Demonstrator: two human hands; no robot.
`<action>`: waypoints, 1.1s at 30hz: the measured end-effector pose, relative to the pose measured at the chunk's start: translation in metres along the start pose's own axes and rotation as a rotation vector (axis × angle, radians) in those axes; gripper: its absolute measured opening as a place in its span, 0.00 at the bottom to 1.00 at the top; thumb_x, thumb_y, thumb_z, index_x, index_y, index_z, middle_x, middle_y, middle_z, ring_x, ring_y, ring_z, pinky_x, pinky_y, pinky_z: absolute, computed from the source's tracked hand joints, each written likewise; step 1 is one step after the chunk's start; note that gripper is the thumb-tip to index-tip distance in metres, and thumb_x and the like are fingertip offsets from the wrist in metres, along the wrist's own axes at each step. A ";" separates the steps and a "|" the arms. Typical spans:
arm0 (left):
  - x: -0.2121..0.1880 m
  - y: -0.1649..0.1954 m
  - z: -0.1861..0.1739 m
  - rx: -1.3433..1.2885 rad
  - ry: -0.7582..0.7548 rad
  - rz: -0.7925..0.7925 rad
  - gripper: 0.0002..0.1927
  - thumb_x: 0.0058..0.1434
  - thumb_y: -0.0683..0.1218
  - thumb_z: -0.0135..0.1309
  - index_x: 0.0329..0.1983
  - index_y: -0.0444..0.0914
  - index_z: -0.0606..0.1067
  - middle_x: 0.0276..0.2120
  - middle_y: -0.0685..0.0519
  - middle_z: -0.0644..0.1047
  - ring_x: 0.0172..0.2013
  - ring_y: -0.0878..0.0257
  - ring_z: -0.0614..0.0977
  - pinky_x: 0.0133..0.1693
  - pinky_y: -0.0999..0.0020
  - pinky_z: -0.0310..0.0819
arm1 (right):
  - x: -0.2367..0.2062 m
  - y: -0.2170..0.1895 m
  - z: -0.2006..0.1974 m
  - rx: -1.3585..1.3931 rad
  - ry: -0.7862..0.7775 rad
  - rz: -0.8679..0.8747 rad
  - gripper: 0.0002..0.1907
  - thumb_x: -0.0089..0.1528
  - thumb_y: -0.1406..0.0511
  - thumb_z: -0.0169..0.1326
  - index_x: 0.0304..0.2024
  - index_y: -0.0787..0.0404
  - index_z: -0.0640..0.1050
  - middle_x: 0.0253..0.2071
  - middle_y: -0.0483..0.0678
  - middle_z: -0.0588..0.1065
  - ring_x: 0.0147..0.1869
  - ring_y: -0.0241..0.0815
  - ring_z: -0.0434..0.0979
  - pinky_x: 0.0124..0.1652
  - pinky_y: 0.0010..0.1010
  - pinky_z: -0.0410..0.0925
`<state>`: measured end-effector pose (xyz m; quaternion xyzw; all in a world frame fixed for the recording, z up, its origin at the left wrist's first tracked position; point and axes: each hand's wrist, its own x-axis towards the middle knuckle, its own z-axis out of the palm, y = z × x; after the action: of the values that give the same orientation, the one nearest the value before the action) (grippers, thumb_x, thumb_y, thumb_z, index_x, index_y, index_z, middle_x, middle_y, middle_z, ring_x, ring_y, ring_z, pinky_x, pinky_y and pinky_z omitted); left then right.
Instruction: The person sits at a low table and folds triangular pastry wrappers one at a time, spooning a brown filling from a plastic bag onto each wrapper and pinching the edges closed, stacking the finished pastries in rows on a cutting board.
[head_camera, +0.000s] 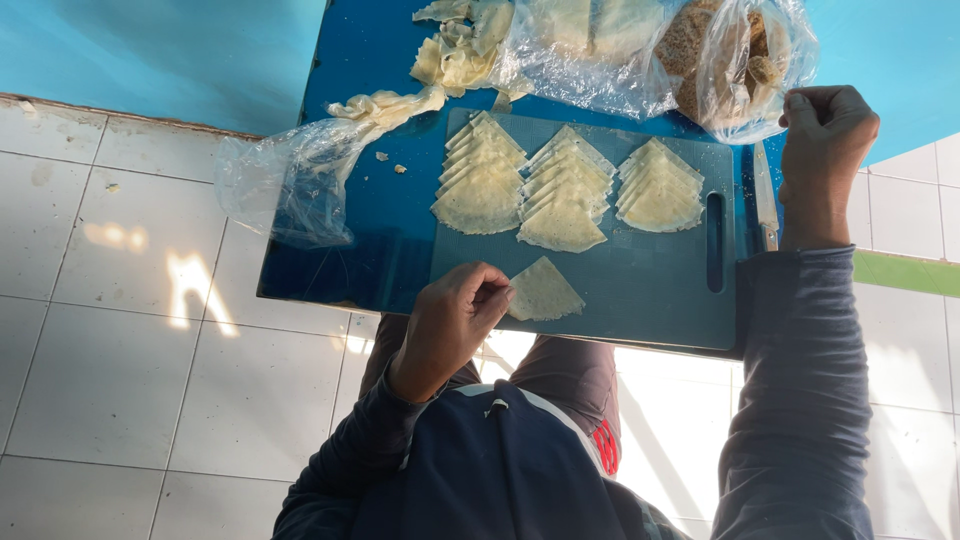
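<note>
A blue-grey cutting board (650, 300) lies on a blue table (385, 200). On it rest three fanned stacks of pale triangular dough sheets (560, 195). A single triangular sheet (545, 292) lies nearer to me, and my left hand (450, 325) pinches its left corner with thumb and fingers. My right hand (825, 150) is curled at the far right, with its fingers closed on the edge of a clear plastic bag (735, 60) that holds a brown filling.
A knife (765, 200) lies just right of the board, beside my right wrist. Dough trimmings (455, 55) and a second clear bag of sheets (590, 45) sit behind the board. An empty crumpled bag (290, 180) hangs over the table's left edge. White floor tiles lie below.
</note>
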<state>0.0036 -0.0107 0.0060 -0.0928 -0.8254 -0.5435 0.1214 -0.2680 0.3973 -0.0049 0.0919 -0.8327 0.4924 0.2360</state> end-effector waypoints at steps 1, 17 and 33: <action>0.000 0.000 -0.001 -0.001 -0.004 -0.007 0.06 0.65 0.41 0.61 0.41 0.34 0.77 0.33 0.50 0.80 0.32 0.65 0.86 0.31 0.72 0.80 | -0.001 -0.004 0.000 0.012 0.001 -0.002 0.03 0.71 0.78 0.57 0.46 0.73 0.80 0.40 0.50 0.80 0.41 0.33 0.79 0.40 0.24 0.70; -0.008 0.010 0.000 0.035 0.031 0.015 0.08 0.65 0.41 0.61 0.44 0.35 0.75 0.35 0.49 0.80 0.34 0.62 0.86 0.33 0.71 0.81 | -0.183 -0.174 0.020 -0.002 -0.512 0.047 0.07 0.66 0.75 0.55 0.47 0.70 0.78 0.39 0.52 0.80 0.42 0.36 0.81 0.38 0.24 0.74; -0.009 0.009 0.002 0.067 0.047 0.028 0.07 0.66 0.40 0.61 0.44 0.36 0.75 0.36 0.50 0.80 0.35 0.62 0.86 0.34 0.71 0.81 | -0.216 -0.186 0.039 -0.527 -0.374 -0.771 0.24 0.57 0.62 0.71 0.56 0.49 0.81 0.46 0.33 0.78 0.50 0.39 0.68 0.54 0.40 0.49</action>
<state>0.0148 -0.0056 0.0102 -0.0872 -0.8387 -0.5158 0.1514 -0.0199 0.2540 0.0192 0.4169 -0.8621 0.1176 0.2627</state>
